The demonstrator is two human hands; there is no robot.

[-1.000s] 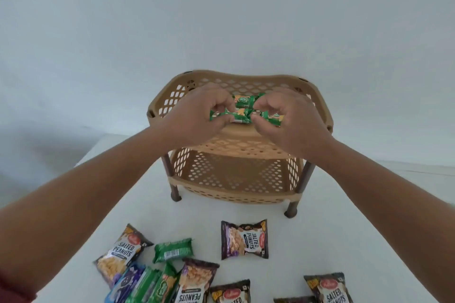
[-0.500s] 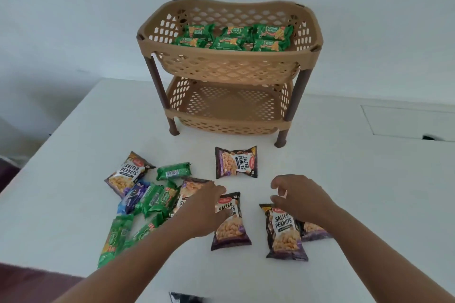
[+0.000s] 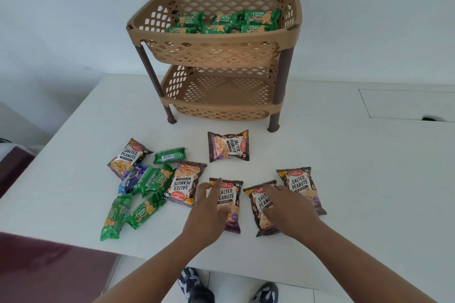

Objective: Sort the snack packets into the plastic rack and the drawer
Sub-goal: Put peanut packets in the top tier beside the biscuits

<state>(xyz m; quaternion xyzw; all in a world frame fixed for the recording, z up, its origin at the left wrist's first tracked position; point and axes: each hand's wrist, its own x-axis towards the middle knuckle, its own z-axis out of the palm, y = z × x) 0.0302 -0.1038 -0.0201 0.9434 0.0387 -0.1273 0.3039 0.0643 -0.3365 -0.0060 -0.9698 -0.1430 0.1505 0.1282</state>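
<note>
Nearest, below the table edge, two dark patterned shoes [image 3: 197, 285] stand on pale floor tiles. Above them both bare forearms reach over the white table [image 3: 369, 192]. The left hand [image 3: 209, 209] lies palm down, fingers loosely spread, on the left part of a salted peanuts packet [image 3: 230, 202]; whether it grips the packet cannot be told. The right hand [image 3: 285, 206] lies palm down, fingers spread, over a second peanuts packet [image 3: 261, 209], covering its right half; no closed grasp is visible. A third peanuts packet [image 3: 301, 187] lies just right of that hand. Left of the hands sits a loose heap: an upside-down peanuts packet [image 3: 184, 184], several green biscuit packets [image 3: 145, 209], a blue packet [image 3: 130, 179], and another peanuts packet [image 3: 129, 157] at the heap's far-left corner. A single peanuts packet [image 3: 229, 146] lies alone farther on, near the rack's feet. At the far side stands the tan two-tier plastic rack [image 3: 216, 54] on brown legs; its top basket holds green biscuit packs [image 3: 221, 23], its lower basket shows only bare lattice. A recessed panel [image 3: 406, 103] sits in the tabletop at far right.
</note>
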